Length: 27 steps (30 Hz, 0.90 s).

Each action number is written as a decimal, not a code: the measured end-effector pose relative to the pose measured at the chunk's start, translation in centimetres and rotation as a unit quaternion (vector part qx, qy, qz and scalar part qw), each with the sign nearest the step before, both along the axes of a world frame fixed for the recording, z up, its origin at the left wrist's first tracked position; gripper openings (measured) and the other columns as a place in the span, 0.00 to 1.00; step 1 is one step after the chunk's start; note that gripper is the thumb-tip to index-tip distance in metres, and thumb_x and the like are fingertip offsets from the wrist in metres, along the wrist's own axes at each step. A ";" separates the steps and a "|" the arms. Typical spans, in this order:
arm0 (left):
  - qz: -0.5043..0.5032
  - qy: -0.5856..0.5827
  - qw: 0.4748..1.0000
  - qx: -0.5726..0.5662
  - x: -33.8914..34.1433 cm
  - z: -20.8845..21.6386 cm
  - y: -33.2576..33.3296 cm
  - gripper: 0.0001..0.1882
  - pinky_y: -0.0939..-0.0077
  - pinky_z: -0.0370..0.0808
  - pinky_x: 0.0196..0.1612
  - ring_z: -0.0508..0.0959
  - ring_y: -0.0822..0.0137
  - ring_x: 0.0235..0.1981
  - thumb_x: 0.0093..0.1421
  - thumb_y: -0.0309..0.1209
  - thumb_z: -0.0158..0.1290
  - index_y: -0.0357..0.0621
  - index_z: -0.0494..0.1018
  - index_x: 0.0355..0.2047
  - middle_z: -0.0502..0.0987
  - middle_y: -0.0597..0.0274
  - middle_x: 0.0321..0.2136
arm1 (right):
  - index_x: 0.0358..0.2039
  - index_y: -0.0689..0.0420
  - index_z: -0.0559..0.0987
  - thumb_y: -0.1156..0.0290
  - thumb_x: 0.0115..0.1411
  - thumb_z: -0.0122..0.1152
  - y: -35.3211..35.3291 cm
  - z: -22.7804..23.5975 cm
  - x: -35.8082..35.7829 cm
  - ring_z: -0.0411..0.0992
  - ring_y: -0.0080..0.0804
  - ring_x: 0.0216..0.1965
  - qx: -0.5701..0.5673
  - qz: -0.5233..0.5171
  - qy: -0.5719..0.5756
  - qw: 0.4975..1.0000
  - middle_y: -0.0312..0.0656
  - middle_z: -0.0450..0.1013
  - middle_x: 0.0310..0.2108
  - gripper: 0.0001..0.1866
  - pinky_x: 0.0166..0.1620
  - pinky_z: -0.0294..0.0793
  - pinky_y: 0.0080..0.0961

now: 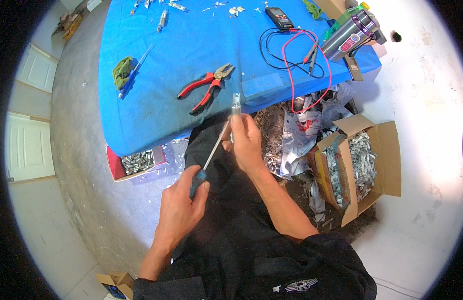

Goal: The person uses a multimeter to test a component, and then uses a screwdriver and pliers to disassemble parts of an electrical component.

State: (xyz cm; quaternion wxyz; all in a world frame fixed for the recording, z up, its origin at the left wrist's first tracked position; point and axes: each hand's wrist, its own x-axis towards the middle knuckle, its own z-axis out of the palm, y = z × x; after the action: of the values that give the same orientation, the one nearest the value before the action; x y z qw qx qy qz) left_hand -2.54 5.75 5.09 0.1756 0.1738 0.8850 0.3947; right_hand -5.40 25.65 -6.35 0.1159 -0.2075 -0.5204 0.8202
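Blue cloth covers the worktable [156,115] that fills the upper half of your view, from about ten o'clock round to two o'clock. Near the centre, your left hand [184,205] is closed around the dark blue handle of a long screwdriver with a thin steel shaft [216,145], which slants up toward one o'clock. Its tip meets a small grey metal part, slim and upright [235,107], that your right hand [245,142] pinches between thumb and fingers, just in front of the table's near edge. Exactly where the tip touches the part is hard to make out.

On the cloth at eleven o'clock from that part lie red-handled pliers [206,86], jaws open. Farther left, at ten o'clock, a green rag [122,71] sits beside a second blue-handled screwdriver [134,72]. At twelve to one o'clock rests a black multimeter [279,16] with its red and black leads [304,55] looped across the cloth, and at two o'clock a grey cylindrical tool [351,35].

On the floor at three o'clock, an open brown cardboard box [386,155] holds silvery metal scraps; a smaller red box of metal pieces [114,167] sits at nine o'clock under the table edge.
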 end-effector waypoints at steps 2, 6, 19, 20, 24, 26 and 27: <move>0.008 -0.014 1.000 -0.006 -0.4 -0.1 0.1 0.20 0.52 0.80 0.35 0.85 0.36 0.35 0.64 0.28 0.62 0.37 0.73 0.55 0.82 0.34 0.33 | 0.45 0.58 0.75 0.55 0.78 0.53 -0.5 -0.3 -0.7 0.70 0.18 0.24 0.006 -0.022 -0.007 1.000 0.35 0.74 0.27 0.17 0.24 0.69 0.17; 0.004 -0.016 1.000 0.003 -1.1 -0.6 0.2 0.22 0.52 0.80 0.35 0.85 0.37 0.34 0.63 0.29 0.62 0.37 0.73 0.56 0.82 0.35 0.32 | 0.43 0.59 0.76 0.55 0.79 0.49 -0.7 -1.3 -1.3 0.71 0.19 0.26 0.093 -0.021 -0.023 0.995 0.33 0.72 0.27 0.18 0.26 0.68 0.19; -0.033 -0.044 0.998 0.016 -3.3 0.8 0.1 0.21 0.54 0.79 0.35 0.84 0.36 0.33 0.62 0.28 0.61 0.34 0.75 0.54 0.81 0.33 0.32 | 0.30 0.61 0.75 0.52 0.80 0.44 0.3 -3.3 -2.8 0.69 0.35 0.24 0.248 -0.029 -0.068 0.966 0.41 0.70 0.21 0.28 0.31 0.69 0.37; -0.044 -0.044 0.998 0.020 -3.5 0.6 -0.2 0.22 0.58 0.79 0.34 0.83 0.44 0.31 0.62 0.29 0.60 0.34 0.75 0.56 0.82 0.37 0.31 | 0.30 0.60 0.75 0.52 0.80 0.44 0.3 -3.2 -2.7 0.67 0.31 0.25 0.243 -0.024 -0.070 0.967 0.37 0.68 0.21 0.27 0.31 0.68 0.34; -0.022 -0.197 0.979 0.051 -5.1 -0.1 -2.0 0.25 0.72 0.77 0.27 0.81 0.66 0.25 0.65 0.30 0.59 0.36 0.74 0.62 0.83 0.52 0.29 | 0.28 0.59 0.73 0.52 0.81 0.44 0.2 -2.5 -2.6 0.63 0.21 0.25 0.249 -0.019 -0.078 0.965 0.31 0.66 0.23 0.27 0.30 0.65 0.27; 0.008 -0.301 0.949 0.093 -5.9 -0.7 -2.9 0.26 0.77 0.74 0.24 0.79 0.72 0.24 0.67 0.31 0.59 0.37 0.74 0.63 0.83 0.58 0.30 | 0.28 0.59 0.74 0.52 0.81 0.44 0.1 -2.7 -2.7 0.63 0.22 0.25 0.276 -0.029 -0.081 0.957 0.31 0.66 0.22 0.28 0.30 0.65 0.28; 0.019 -0.328 0.936 0.123 -6.0 -1.6 -3.4 0.26 0.79 0.73 0.22 0.78 0.75 0.23 0.67 0.31 0.59 0.38 0.73 0.64 0.83 0.60 0.31 | 0.28 0.59 0.74 0.52 0.81 0.44 0.1 -3.2 -2.7 0.64 0.22 0.25 0.294 -0.033 -0.081 0.952 0.32 0.66 0.22 0.28 0.30 0.65 0.28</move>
State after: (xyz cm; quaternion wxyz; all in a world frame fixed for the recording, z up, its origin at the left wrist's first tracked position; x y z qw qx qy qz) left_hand -8.50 2.37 3.47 0.4260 0.0377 0.7259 0.5387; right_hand -8.12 25.71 -9.56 0.1565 -0.2471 -0.7388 0.6071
